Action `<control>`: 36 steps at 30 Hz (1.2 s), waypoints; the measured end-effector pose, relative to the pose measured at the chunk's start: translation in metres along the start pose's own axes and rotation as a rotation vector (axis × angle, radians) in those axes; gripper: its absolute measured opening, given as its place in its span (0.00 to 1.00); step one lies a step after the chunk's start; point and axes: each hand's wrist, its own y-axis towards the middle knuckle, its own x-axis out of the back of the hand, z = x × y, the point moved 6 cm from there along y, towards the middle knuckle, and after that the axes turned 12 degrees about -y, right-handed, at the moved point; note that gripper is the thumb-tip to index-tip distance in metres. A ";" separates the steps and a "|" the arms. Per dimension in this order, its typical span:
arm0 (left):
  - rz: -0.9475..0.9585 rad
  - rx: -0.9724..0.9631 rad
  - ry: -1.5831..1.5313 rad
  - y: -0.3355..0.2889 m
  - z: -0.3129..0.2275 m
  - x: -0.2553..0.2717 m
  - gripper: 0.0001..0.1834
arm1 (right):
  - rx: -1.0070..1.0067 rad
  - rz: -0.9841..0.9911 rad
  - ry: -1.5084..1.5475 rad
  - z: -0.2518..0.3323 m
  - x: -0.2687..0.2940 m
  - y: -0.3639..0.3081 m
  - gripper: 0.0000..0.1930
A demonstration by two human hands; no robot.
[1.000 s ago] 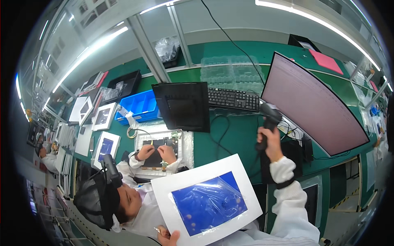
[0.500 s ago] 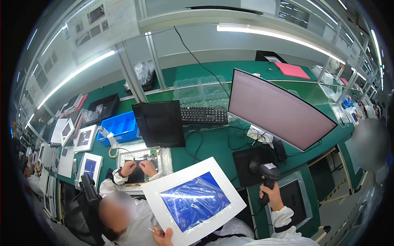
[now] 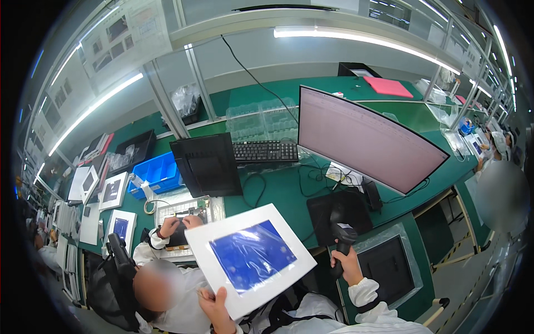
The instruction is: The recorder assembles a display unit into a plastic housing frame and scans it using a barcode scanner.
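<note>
My left hand (image 3: 218, 309) grips the lower left corner of a white framed panel (image 3: 200, 243), its thumb on the front face. The panel is held tilted in front of me. Its blue centre (image 3: 253, 256) lies under shiny, wrinkled clear film. In my right hand (image 3: 349, 266), the fingers wrap around the handle of a black handheld barcode scanner (image 3: 346, 234). The scanner's head points away from me, over the edge of a black mat (image 3: 317, 214). It is apart from the panel, to its right.
A monitor (image 3: 367, 139), keyboard (image 3: 267, 151) and loose cables stand beyond. At left, a co-worker's hands (image 3: 169, 225) work on an opened device beside a black upright panel (image 3: 206, 165) and blue bin (image 3: 156, 175). A black framed panel (image 3: 386, 264) lies in clear plastic at right.
The whole view has shifted, with the bench things now farther left. The scanner and my right hand have moved left. More of my left hand shows at the panel's corner.
</note>
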 end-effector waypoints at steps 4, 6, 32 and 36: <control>0.101 -0.143 0.169 0.034 -0.039 -0.052 0.23 | -0.072 -0.003 -0.018 -0.025 0.000 0.009 0.22; 0.154 -0.194 0.278 0.053 -0.057 -0.078 0.20 | -0.079 0.000 -0.011 -0.033 -0.001 0.014 0.22; 0.749 -0.753 1.217 0.093 -0.015 -0.266 0.11 | -0.132 0.061 0.030 -0.032 -0.014 0.044 0.23; 0.742 -0.751 1.406 0.071 0.016 -0.274 0.10 | -0.109 0.044 0.073 -0.025 -0.011 0.050 0.22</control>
